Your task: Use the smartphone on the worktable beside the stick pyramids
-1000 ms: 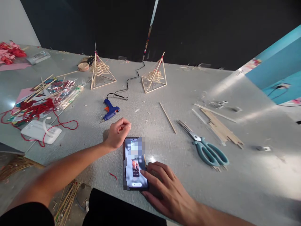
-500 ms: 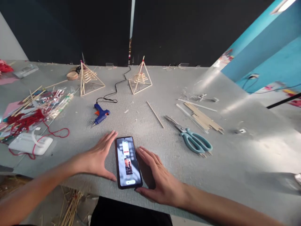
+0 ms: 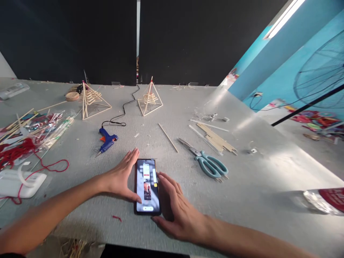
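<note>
A smartphone (image 3: 146, 186) with a lit screen lies flat on the grey table (image 3: 172, 107) near its front edge. My left hand (image 3: 120, 176) rests flat against the phone's left side, fingers stretched out. My right hand (image 3: 175, 206) lies flat along the phone's right side, fingers straight and touching its edge. Neither hand grips anything.
Teal scissors (image 3: 206, 161), a loose stick (image 3: 168, 137) and a pile of flat sticks (image 3: 215, 139) lie to the right. A blue glue gun (image 3: 106, 139) lies behind my left hand. Two stick pyramids (image 3: 149, 98) (image 3: 91, 99) stand farther back. Red yarn (image 3: 16, 154) and a white tray (image 3: 18, 181) sit left.
My left hand opened from a loose fist and came down flat beside the phone. My right hand slid off the screen to the phone's right edge. The view tilted up and right.
</note>
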`<move>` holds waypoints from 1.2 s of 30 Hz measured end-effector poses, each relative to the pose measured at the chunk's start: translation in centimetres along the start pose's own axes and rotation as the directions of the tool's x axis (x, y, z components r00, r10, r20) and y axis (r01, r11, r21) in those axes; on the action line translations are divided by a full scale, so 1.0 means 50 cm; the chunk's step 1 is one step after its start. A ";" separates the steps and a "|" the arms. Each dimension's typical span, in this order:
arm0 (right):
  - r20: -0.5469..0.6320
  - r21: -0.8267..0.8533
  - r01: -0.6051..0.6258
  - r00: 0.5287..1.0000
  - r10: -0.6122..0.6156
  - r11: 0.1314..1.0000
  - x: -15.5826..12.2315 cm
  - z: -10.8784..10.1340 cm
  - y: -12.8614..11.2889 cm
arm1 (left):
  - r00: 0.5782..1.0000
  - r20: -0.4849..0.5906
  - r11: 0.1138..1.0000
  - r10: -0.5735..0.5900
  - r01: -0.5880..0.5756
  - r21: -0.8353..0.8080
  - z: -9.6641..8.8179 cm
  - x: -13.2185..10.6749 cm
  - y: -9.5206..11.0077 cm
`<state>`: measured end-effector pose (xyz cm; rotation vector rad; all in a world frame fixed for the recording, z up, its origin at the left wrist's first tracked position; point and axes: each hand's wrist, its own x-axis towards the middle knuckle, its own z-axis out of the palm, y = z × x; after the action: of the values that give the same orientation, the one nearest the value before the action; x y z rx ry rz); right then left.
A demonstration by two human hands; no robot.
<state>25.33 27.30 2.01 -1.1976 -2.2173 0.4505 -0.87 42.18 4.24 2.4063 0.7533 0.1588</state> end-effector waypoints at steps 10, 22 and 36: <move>0.008 0.060 -0.001 1.000 0.000 0.998 0.004 -0.008 0.004 | 0.997 -0.009 0.995 0.077 -0.077 -0.057 -0.001 -0.003 0.002; 0.033 0.060 -0.071 0.997 0.069 0.996 -0.004 -0.010 0.002 | 0.939 -0.218 0.956 0.266 -0.227 0.185 0.001 -0.001 -0.001; 0.007 0.030 -0.042 0.999 0.042 0.999 -0.001 -0.009 -0.003 | 0.877 -0.150 0.865 0.456 -0.397 0.306 -0.007 -0.001 0.003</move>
<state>25.54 27.20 2.44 -1.2302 -2.1868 0.5036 -0.94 42.24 4.61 2.8218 0.3270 0.5417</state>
